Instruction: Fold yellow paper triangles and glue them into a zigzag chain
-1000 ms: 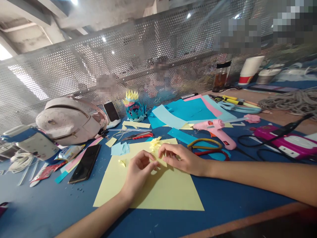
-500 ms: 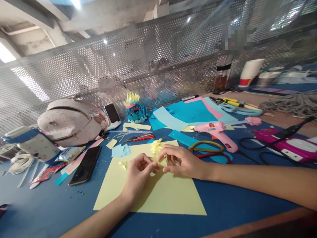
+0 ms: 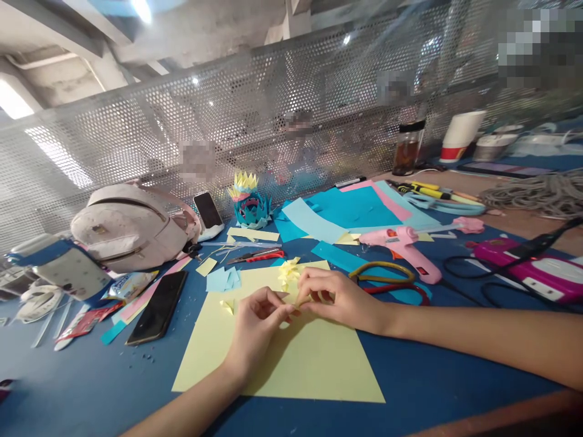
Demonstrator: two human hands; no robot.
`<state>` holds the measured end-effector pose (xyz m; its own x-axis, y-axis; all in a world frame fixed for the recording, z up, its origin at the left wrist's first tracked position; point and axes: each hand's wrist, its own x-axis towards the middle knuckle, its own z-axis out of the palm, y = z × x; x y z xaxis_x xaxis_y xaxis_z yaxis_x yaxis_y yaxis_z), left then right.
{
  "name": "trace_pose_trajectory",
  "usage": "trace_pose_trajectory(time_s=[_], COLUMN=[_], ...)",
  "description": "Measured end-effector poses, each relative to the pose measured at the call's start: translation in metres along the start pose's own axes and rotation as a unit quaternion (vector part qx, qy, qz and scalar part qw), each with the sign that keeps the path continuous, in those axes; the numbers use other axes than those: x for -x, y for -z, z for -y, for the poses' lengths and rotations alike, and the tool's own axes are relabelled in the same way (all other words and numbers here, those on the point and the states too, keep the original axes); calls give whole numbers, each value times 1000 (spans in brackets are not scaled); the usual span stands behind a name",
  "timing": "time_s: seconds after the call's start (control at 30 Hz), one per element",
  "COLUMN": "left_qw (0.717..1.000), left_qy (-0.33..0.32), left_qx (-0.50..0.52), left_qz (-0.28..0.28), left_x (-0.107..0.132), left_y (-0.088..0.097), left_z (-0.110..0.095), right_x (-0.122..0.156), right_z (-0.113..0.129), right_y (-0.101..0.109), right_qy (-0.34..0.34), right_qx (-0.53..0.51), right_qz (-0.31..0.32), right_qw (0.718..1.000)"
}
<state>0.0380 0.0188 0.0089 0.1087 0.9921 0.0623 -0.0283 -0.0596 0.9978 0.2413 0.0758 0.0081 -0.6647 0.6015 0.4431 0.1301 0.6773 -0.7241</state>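
Observation:
My left hand (image 3: pixel 263 325) and my right hand (image 3: pixel 339 300) meet fingertip to fingertip above a pale yellow sheet of paper (image 3: pixel 314 370). Both are closed in a pinch on a small piece of yellow paper, which the fingers mostly cover. Just beyond the right fingers sits a pile of folded yellow paper pieces (image 3: pixel 288 273). One more folded yellow piece (image 3: pixel 228 306) lies on the sheet, left of my left hand. Light blue paper pieces (image 3: pixel 223 279) overlap the sheet's far left corner.
Around the sheet are a black phone (image 3: pixel 159 306), a red utility knife (image 3: pixel 259 256), scissors (image 3: pixel 387 273) and a pink glue gun (image 3: pixel 405 246). Farther back stand a backpack (image 3: pixel 132 227), a spiky blue-and-yellow paper model (image 3: pixel 250 206) and a bottle (image 3: pixel 407 149). A magenta power strip (image 3: pixel 523 267) lies right.
My fingertips have drawn closer together, and the yellow paper piece that showed between them is now mostly covered. The things on the table have stayed in place.

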Motion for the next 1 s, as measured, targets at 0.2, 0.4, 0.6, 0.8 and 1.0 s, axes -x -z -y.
trace_pose_trajectory(time_s=[0.2,0.4,0.6,0.8,1.0], left_qw=[1000,1000,1000,999,999], left_qy=[-1,-4,-10,4,14], left_qx=[-6,-6,2,11,-19], left_qz=[-8,-18,-27,-31,-36], left_x=[0,-1,-2,-3,-2], left_y=[1,1,2,1,1], left_z=[4,5,7,8,10], right_x=[-1,-2,-2,-2,-2], right_z=[-4,-3,1,0,-3], right_y=[-2,-4,-2,-3,-4], right_qy=[-12,-43,-66,-87,-100], right_qx=[-16,-41,-61,-70,-93], right_qz=[-20,-39,-22,-37,-42], right_qw=[1000,997,996,993,990])
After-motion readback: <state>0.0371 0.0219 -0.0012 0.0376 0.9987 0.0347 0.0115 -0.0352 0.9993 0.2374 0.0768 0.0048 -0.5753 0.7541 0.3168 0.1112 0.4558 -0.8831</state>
